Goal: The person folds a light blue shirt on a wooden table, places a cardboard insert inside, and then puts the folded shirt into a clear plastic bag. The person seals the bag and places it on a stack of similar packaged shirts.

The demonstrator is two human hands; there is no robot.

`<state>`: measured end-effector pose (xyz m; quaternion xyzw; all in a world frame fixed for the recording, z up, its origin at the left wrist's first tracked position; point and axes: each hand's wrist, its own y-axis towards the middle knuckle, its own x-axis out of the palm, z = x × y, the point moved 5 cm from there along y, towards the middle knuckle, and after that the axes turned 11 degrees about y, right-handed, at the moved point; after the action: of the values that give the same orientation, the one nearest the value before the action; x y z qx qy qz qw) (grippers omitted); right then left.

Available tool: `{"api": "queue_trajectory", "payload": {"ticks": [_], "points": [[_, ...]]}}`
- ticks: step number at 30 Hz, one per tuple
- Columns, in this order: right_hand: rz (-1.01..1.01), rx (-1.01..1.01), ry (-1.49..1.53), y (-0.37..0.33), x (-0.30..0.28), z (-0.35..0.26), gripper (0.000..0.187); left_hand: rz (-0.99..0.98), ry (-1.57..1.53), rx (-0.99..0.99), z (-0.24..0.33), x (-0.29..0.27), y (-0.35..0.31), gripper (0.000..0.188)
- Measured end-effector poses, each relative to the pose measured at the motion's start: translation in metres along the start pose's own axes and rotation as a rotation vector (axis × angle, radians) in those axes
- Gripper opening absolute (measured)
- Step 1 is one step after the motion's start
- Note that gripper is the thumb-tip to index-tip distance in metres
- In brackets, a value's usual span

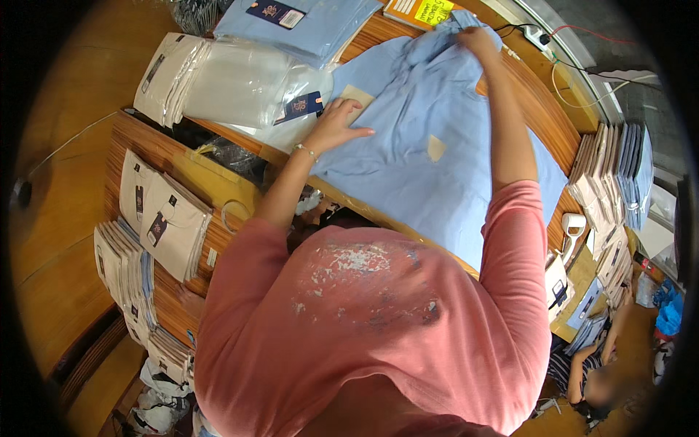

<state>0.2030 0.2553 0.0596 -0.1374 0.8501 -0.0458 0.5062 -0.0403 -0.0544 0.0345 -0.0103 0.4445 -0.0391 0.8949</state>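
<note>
A light blue shirt (408,182) lies spread over the wooden table, its fabric bunched toward the far end. At that bunched end, my right hand (480,45) is closed on the cloth, slightly blurred. My left hand (336,127) rests at the shirt's left edge, thumb and fingers apart. Its fingertips touch a beige card piece (358,100). A smaller beige piece (436,148) sits on the middle of the shirt. Just beyond my left hand is a dark blue tag (300,107) next to clear plastic bags (237,84).
Packed blue shirts (295,29) and beige shirts (171,76) stand at the far left. More beige shirts (164,218) are stacked left of me. At right are folded stacks (597,175) and a white-handled tool (573,224). Cables (557,69) run along the far right edge. Another person (582,368) is at lower right.
</note>
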Motion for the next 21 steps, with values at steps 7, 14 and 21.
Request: {"api": "queue_trajectory", "payload": {"ticks": [7, 14, 21], "points": [[0.429, -0.056, 0.079, -0.021, -0.080, 0.059, 0.029, -0.137, 0.272, 0.041, 0.000, 0.002, 0.017, 0.060], [0.222, -0.312, 0.817, -0.181, -0.101, 0.004, 0.017, 0.162, 0.371, 0.152, 0.049, -0.025, 0.002, 0.038], [0.198, -0.109, 1.367, -0.388, -0.061, 0.120, 0.019, -0.439, -1.286, -0.464, 0.033, 0.058, -0.070, 0.054]]}}
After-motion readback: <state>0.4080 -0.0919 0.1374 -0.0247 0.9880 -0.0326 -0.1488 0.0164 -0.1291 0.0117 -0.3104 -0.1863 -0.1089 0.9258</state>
